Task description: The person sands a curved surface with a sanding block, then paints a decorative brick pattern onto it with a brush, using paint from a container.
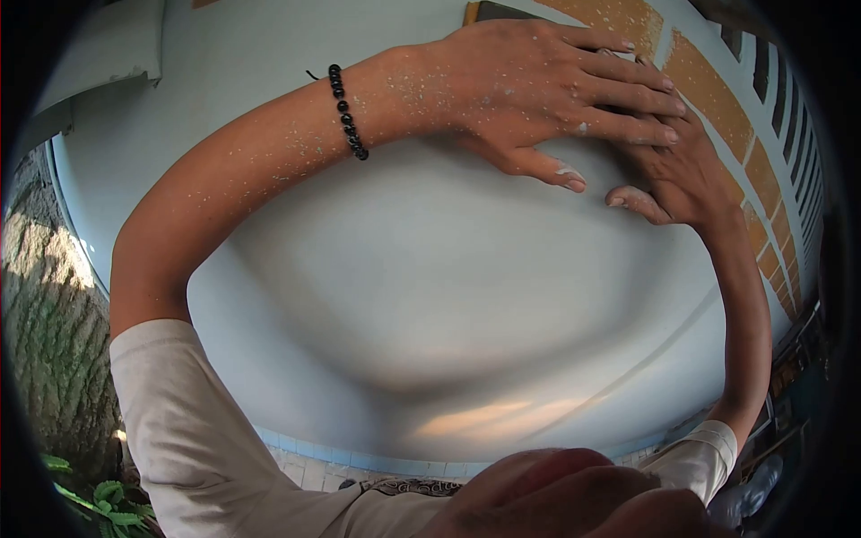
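Observation:
My left hand [547,94] reaches across from the left, palm toward the pale wall [430,242]. Its fingers are stretched out and lie over the back of my right hand [677,161]. Most of the right fingers are hidden beneath it; the right thumb sticks out below, apart from the left thumb. Whitish specks dot the left hand and forearm, and both thumbs have white smears. Behind the top edge of the left hand, a dark flat piece with an orange edge [513,11] shows in part. Whether either hand grips it is hidden. A black bead bracelet [346,112] circles my left wrist.
Orange brick-like blocks [713,85] with pale joints run down the wall's right side, beside dark slats [798,117]. Rough bark-like surface [54,305] and green leaves [112,502] stand at left. Light blue tiles [359,459] edge the wall's foot.

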A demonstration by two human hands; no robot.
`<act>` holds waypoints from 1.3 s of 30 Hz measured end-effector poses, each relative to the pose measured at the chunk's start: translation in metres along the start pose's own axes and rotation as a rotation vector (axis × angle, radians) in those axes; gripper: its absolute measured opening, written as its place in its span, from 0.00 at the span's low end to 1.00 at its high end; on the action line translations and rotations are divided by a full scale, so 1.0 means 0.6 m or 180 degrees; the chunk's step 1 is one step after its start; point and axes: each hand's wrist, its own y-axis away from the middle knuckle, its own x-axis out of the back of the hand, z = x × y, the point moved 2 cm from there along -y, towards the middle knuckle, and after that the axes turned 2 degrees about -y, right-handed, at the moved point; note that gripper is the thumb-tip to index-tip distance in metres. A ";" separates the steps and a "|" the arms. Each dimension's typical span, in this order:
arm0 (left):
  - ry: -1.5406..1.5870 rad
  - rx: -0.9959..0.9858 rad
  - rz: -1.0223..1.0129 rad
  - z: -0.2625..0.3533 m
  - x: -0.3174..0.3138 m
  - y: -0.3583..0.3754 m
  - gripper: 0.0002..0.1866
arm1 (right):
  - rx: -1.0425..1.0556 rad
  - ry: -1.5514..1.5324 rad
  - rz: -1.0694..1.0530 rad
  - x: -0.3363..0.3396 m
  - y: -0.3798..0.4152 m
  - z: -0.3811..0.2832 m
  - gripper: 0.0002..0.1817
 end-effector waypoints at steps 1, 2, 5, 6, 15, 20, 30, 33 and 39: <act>0.0072 -0.0007 -0.0012 0.000 0.001 0.000 0.42 | 0.0020 -0.0001 0.0043 0.002 0.001 -0.001 0.46; 0.0276 -0.0107 -0.0090 -0.002 0.006 -0.003 0.44 | 0.0019 -0.0002 0.0070 0.004 0.004 -0.002 0.47; 0.0327 -0.0357 -0.0311 -0.007 0.040 -0.018 0.47 | 0.0154 -0.0006 -0.0019 0.018 0.006 -0.001 0.48; 0.0403 -0.0060 -0.0546 0.002 0.046 -0.020 0.47 | 0.0190 -0.0045 -0.0035 0.018 0.009 -0.001 0.49; -0.0069 -0.0267 -0.0658 -0.005 0.029 -0.017 0.47 | 0.0503 -0.0048 -0.0265 0.029 -0.019 -0.002 0.49; -0.0089 -0.0401 -0.0597 -0.003 0.028 -0.022 0.46 | 0.0617 -0.0562 0.0227 -0.002 -0.017 0.011 0.50; -0.0272 -0.0366 -0.0623 0.002 0.036 -0.028 0.47 | 0.0597 -0.0488 0.0040 0.017 -0.016 0.009 0.51; -0.0222 -0.0365 -0.0643 -0.004 0.023 -0.024 0.47 | 0.0605 -0.0452 0.0061 0.000 -0.016 0.015 0.51; 0.0249 0.0111 -0.1522 0.007 0.057 -0.046 0.47 | 0.0518 -0.0816 -0.0014 0.025 -0.008 0.011 0.52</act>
